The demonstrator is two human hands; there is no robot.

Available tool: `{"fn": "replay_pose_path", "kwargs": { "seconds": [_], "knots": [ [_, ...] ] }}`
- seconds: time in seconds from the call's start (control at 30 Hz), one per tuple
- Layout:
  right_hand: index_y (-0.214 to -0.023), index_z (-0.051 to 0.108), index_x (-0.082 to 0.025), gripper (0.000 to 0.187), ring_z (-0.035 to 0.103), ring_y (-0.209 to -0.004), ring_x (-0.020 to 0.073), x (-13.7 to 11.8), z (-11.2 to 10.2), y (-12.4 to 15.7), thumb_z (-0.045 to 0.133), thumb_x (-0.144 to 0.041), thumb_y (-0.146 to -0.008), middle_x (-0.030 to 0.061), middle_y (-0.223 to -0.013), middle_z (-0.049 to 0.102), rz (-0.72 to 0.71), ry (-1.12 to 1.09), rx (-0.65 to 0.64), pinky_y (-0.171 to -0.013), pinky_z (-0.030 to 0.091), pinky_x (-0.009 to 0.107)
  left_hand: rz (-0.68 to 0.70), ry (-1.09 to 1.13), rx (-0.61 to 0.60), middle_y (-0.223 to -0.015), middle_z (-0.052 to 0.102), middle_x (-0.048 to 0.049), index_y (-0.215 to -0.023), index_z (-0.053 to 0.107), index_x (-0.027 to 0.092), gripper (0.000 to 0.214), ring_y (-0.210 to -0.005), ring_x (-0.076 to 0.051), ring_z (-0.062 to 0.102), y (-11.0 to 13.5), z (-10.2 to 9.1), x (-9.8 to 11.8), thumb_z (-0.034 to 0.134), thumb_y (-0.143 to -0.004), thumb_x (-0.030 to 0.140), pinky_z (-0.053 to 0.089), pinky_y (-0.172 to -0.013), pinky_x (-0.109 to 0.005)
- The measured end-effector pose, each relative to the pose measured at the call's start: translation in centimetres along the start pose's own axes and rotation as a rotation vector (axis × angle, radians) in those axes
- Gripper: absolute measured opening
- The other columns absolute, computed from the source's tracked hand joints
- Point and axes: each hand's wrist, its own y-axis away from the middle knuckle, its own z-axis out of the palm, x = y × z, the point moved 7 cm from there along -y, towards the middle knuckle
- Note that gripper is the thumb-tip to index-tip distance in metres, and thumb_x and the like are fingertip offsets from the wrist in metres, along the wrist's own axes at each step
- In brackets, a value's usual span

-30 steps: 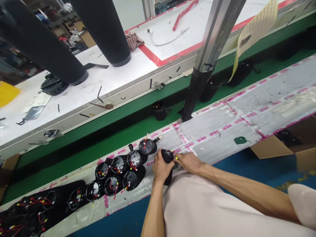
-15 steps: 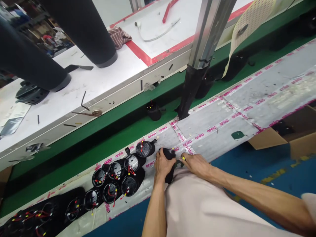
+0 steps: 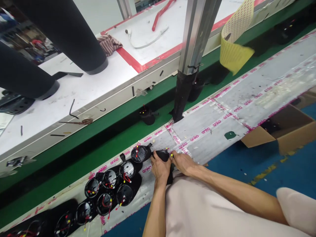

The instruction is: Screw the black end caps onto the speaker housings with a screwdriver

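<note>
My left hand (image 3: pixel 161 168) is wrapped round a black cylindrical housing (image 3: pixel 162 155), which lies tilted against my body at the bench edge. Its lower part is mostly hidden by the hand. Close beside its open end, my right hand (image 3: pixel 184 163) pinches a small yellow wire connector (image 3: pixel 171 155) between thumb and fingers. Just left of my hands stands a similar black housing (image 3: pixel 139 154) with red wires and a yellow connector sticking out. Several more housings, such as one nearby (image 3: pixel 124 194), stand in rows along the bench to the left.
The narrow bench (image 3: pixel 197 121) is covered in grey sheet and pink-lettered tape. Beyond it runs a green belt (image 3: pixel 123 131) carrying a small black housing (image 3: pixel 147 116). A metal post (image 3: pixel 195 39) rises ahead. A yellow perforated sheet (image 3: pixel 234 56) hangs at right; an open carton (image 3: pixel 293 128) sits below.
My right hand has brought the yellow connector closer to the housing's open end. My left hand keeps its hold. The view has shifted, and the hanging yellow sheet has swung, showing its lower end.
</note>
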Motion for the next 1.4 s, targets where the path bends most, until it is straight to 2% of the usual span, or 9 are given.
{"fn": "replay_pose_path", "kwargs": {
  "seconds": [0.13,0.3,0.77,1.07,1.23,1.4],
  "knots": [
    [-0.123,0.052,-0.011,0.033,0.073,-0.094,0.0322,-0.1,0.3,-0.4,0.035,-0.032,-0.105,0.0189,-0.098,0.075,-0.01,0.004,-0.016,-0.07,0.043,0.034,0.008,-0.002,-0.003,-0.126,0.061,-0.0247,-0.15,0.032,0.011,0.084,-0.103,-0.038,0.07,0.0,0.3,0.1,0.07,-0.082,0.044,0.054,-0.081,-0.045],
    [-0.127,0.05,-0.01,0.035,0.073,-0.094,0.0322,-0.2,1.0,-0.7,0.033,-0.031,-0.105,0.0194,-0.098,0.075,-0.034,0.0,-0.035,-0.071,0.045,0.035,0.014,-0.011,-0.004,-0.126,0.062,-0.0235,-0.15,0.033,0.011,0.08,-0.102,-0.036,0.071,-0.1,0.4,0.0,0.068,-0.084,0.041,0.055,-0.078,-0.043],
    [-0.13,0.049,-0.009,0.037,0.073,-0.093,0.0308,-0.4,0.6,-0.6,0.032,-0.029,-0.104,0.0196,-0.097,0.074,-0.006,0.016,-0.046,-0.07,0.045,0.034,0.019,-0.059,0.012,-0.123,0.062,-0.0238,-0.149,0.034,0.01,0.079,-0.093,-0.034,0.073,0.0,0.3,0.2,0.066,-0.085,0.045,0.055,-0.072,-0.041],
    [-0.132,0.05,-0.005,0.038,0.072,-0.097,0.0328,-1.1,-0.1,-0.7,0.033,-0.023,-0.103,0.0218,-0.099,0.074,0.055,0.021,-0.099,-0.075,0.048,0.037,0.003,-0.077,0.014,-0.119,0.063,-0.0239,-0.149,0.032,0.008,0.081,-0.091,-0.035,0.073,0.3,0.0,0.7,0.058,-0.089,0.056,0.054,-0.07,-0.041],
    [-0.128,0.053,-0.005,0.037,0.072,-0.1,0.0329,-1.3,0.0,-1.3,0.032,-0.022,-0.104,0.0242,-0.104,0.073,0.106,0.026,-0.112,-0.076,0.051,0.038,-0.01,-0.082,-0.015,-0.12,0.061,-0.0273,-0.151,0.028,0.002,0.076,-0.089,-0.035,0.073,0.6,0.4,1.1,0.051,-0.094,0.048,0.054,-0.069,-0.041],
    [-0.125,0.056,-0.007,0.032,0.072,-0.102,0.0336,-1.3,-0.3,-2.0,0.038,-0.023,-0.103,0.0242,-0.104,0.073,0.118,0.055,-0.134,-0.077,0.052,0.038,-0.03,-0.061,-0.041,-0.122,0.06,-0.0274,-0.151,0.026,0.003,0.073,-0.093,-0.036,0.073,0.4,0.7,1.1,0.048,-0.094,0.042,0.054,-0.07,-0.041]
  ]
}}
